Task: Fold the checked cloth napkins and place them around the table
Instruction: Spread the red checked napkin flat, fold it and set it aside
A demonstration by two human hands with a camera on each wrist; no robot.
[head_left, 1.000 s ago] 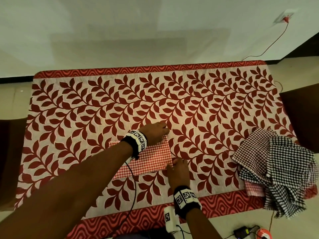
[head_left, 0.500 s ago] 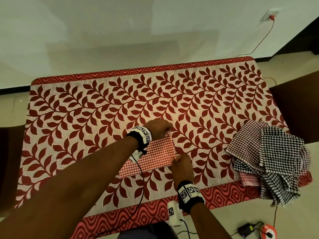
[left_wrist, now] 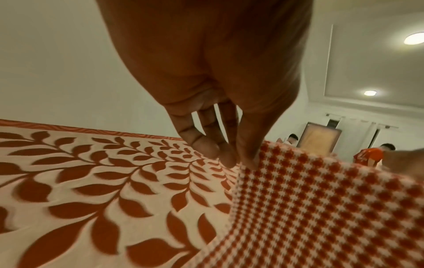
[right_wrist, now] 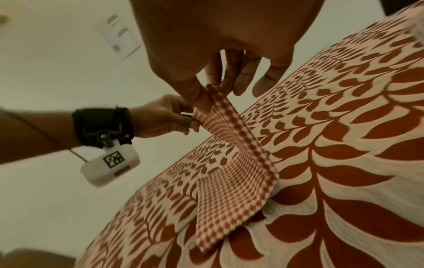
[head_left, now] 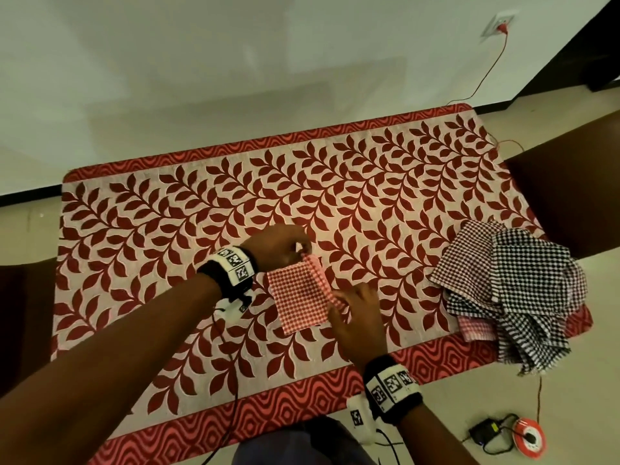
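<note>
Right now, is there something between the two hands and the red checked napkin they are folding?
Nothing visible. The left hand pinches the far corner of the red checked napkin and the right hand pinches its near corner. The pile of other napkins lies apart, at the table's right end.

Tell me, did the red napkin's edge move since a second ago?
Yes. The red napkin's right edge, flat on the leaf-pattern tablecloth before, is now lifted, pinched by the left hand and right hand.

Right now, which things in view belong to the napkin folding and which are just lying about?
Job:
red-and-white checked cloth napkin, its right edge pinched by left hand and right hand
heap of unfolded checked napkins
leaf-patterned red tablecloth

Lying about:
black power adapter
round red cable reel
white wall socket
</note>
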